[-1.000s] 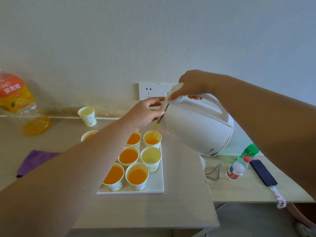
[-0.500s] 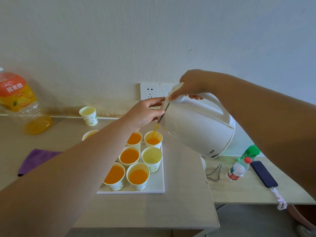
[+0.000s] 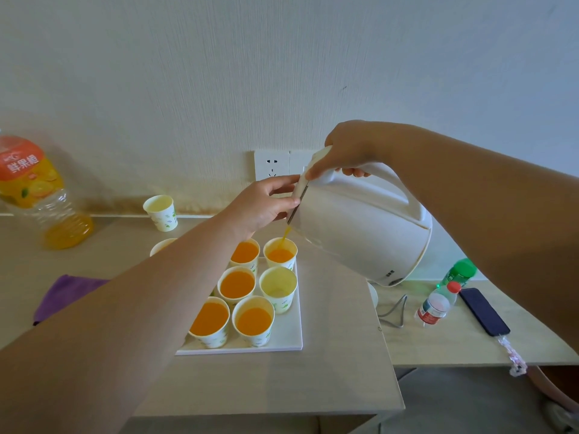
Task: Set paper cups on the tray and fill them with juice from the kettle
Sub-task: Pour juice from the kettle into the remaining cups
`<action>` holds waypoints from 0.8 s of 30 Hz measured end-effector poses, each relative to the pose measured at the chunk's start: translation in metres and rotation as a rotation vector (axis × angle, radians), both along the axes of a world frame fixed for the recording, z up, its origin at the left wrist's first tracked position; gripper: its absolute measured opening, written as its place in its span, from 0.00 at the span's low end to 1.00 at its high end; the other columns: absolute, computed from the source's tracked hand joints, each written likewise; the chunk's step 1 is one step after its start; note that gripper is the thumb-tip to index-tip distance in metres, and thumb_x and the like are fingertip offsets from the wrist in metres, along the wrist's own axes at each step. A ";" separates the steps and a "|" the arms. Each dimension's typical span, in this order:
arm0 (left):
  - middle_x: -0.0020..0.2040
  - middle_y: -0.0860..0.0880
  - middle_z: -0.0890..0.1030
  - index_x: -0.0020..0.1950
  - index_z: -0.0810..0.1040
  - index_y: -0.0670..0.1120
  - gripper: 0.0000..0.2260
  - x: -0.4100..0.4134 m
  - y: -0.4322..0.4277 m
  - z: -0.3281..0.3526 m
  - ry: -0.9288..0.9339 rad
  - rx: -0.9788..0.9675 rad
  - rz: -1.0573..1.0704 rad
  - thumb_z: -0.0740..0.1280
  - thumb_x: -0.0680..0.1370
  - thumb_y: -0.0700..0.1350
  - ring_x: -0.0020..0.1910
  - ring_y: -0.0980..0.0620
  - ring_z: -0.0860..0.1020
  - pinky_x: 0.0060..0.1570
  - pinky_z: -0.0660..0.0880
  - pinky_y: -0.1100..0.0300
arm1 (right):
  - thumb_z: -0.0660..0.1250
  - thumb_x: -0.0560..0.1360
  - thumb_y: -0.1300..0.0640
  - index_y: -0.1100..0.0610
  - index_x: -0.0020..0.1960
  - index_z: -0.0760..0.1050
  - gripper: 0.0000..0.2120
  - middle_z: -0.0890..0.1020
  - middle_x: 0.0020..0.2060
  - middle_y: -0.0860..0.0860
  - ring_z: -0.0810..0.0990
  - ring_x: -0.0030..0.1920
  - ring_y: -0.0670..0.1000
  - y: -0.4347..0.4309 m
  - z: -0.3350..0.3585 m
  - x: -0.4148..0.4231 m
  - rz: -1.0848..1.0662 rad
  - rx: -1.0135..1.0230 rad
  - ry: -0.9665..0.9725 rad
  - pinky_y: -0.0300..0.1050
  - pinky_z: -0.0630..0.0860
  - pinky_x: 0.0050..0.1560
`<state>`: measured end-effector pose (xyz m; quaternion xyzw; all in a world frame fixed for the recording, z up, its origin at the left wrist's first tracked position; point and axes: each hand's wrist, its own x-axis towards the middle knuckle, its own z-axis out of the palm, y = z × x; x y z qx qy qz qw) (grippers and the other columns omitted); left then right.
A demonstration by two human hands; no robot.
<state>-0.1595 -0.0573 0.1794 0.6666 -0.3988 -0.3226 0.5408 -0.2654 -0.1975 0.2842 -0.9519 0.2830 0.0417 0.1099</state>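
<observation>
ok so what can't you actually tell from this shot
Head view only:
- Juice left in the kettle: its opaque white body hides it.
- Cup behind the left forearm: only part of its rim shows, contents unclear.
- Tray, left side: forearm covers it, so the cup count is uncertain.
- Juice bottle: cut off by the left edge.

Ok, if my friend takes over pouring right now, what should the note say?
Right hand grips the kettle handle, tilted; left hand pinches its lid edge by the spout.
Juice streams into the far right cup on the tray.
Done: four other tray cups hold juice.
Left: finish this cup, then fill the empty middle right cup. A cup by the wall sits off the tray.
</observation>
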 end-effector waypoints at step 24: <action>0.61 0.51 0.79 0.66 0.75 0.52 0.19 0.001 0.000 -0.001 -0.013 -0.008 0.016 0.68 0.77 0.38 0.55 0.55 0.79 0.57 0.77 0.58 | 0.70 0.69 0.39 0.60 0.41 0.76 0.23 0.77 0.28 0.53 0.74 0.26 0.51 0.002 0.002 0.003 0.001 -0.023 0.011 0.41 0.71 0.33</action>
